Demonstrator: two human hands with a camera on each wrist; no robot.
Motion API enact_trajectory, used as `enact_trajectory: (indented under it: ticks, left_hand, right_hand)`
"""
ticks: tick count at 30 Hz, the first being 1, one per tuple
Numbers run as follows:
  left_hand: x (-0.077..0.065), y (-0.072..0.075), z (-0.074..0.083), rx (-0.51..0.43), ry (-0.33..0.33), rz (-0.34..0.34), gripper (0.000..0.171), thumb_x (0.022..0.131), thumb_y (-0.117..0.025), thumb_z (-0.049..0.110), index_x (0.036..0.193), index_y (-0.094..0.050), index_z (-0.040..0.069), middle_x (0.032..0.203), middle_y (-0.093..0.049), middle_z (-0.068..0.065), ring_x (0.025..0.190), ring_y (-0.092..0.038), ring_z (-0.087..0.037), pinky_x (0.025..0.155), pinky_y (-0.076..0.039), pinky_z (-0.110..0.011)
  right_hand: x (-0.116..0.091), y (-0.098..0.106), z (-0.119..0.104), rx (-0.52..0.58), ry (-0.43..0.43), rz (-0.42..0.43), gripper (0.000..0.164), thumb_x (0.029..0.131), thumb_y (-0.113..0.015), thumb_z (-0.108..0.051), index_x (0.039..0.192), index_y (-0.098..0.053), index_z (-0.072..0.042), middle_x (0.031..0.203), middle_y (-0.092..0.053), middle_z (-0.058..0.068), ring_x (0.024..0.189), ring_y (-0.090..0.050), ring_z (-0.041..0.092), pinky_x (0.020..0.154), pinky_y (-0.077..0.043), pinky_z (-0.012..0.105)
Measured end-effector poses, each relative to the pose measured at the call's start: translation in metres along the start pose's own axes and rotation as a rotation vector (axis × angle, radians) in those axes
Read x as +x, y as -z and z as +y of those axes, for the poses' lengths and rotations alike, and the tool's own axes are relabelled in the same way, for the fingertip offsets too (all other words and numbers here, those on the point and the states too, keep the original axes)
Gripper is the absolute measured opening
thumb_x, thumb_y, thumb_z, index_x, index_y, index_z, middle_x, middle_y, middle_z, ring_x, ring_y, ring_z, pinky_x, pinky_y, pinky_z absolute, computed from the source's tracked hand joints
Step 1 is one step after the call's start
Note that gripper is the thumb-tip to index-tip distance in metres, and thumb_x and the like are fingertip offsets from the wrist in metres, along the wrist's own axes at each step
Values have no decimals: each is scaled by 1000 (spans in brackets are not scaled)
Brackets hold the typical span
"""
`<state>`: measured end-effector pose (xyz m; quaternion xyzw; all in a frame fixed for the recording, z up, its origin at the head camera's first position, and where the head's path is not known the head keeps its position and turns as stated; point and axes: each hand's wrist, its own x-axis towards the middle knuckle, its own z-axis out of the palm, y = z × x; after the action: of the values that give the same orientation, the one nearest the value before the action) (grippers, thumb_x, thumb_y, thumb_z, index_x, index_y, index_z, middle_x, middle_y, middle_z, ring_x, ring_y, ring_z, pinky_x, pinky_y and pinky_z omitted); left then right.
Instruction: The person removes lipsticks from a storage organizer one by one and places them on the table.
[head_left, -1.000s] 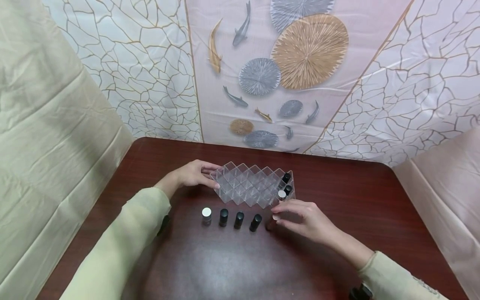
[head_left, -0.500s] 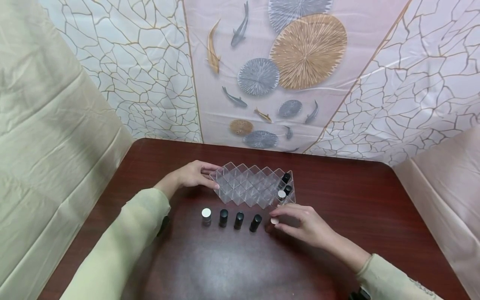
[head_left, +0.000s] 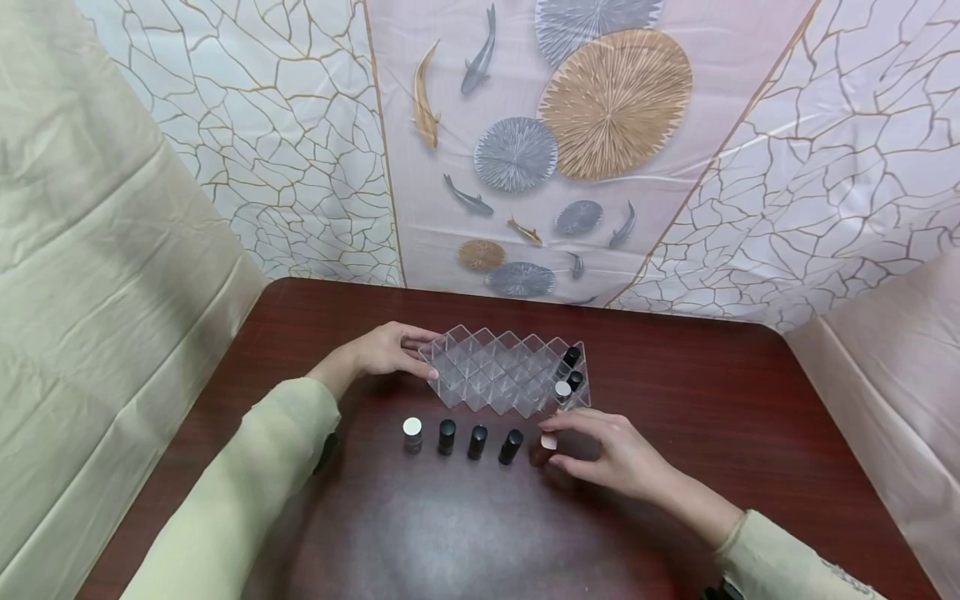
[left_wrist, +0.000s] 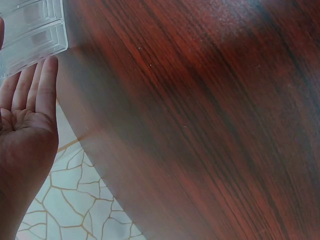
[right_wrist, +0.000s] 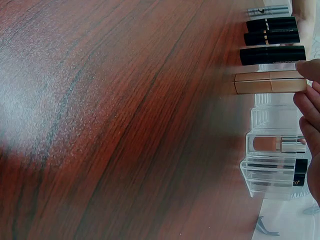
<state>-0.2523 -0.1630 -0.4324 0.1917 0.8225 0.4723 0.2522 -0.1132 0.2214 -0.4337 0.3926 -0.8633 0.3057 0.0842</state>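
Note:
A clear acrylic lipstick organizer (head_left: 487, 371) with diamond-shaped slots lies at the middle of the table. My left hand (head_left: 390, 348) holds its left end, thumb at the front and fingers behind; the left wrist view shows those fingers (left_wrist: 46, 87) straight along its wall. My right hand (head_left: 611, 450) pinches the top of a copper-coloured square lipstick (right_wrist: 270, 82) between thumb and fingers. That lipstick stands upright on the table in front of the organizer's right end. Two black-capped tubes (head_left: 572, 357) and a silver-capped tube (head_left: 562, 390) sit in right-end slots.
Left of the copper lipstick, three black lipsticks (head_left: 477, 442) and a silver-capped tube (head_left: 412, 435) stand in a row on the dark red wooden table (head_left: 420, 533). A patterned cloth (head_left: 517, 225) hangs behind the table's back edge.
My right hand has shifted slightly left and down with the copper lipstick, which now shows more fully between thumb and fingers. The left hand and organizer have stayed put.

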Motion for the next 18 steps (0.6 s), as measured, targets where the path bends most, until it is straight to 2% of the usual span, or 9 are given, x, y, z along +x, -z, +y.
enact_trajectory:
  ticks: [6,11,18]
  left_hand:
    - [0,0,0,4,-4,1,71,92,-87,16,154,-55,0,146,-64,-21,140,-59,-39,117,-47,-49]
    - [0,0,-1,2,-9,-1,72,92,-87,16,154,-55,0,147,-63,-21,139,-59,-39,116,-48,-49]
    - [1,0,-3,-4,-11,-2,72,91,-87,16,154,-56,1,148,-63,-21,139,-59,-39,116,-48,-49]
  right_hand:
    - [2,4,-2,-9,6,1,48,82,-91,-9,127,-76,-19,121,-77,-6,114,-73,19,105,-45,12]
    - [6,11,0,-13,42,24,52,82,-90,-7,130,-75,-19,122,-77,-4,113,-74,21,107,-44,11]
    - [18,25,7,-16,64,68,57,77,-93,-3,131,-74,-7,119,-78,3,108,-75,20,103,-46,10]
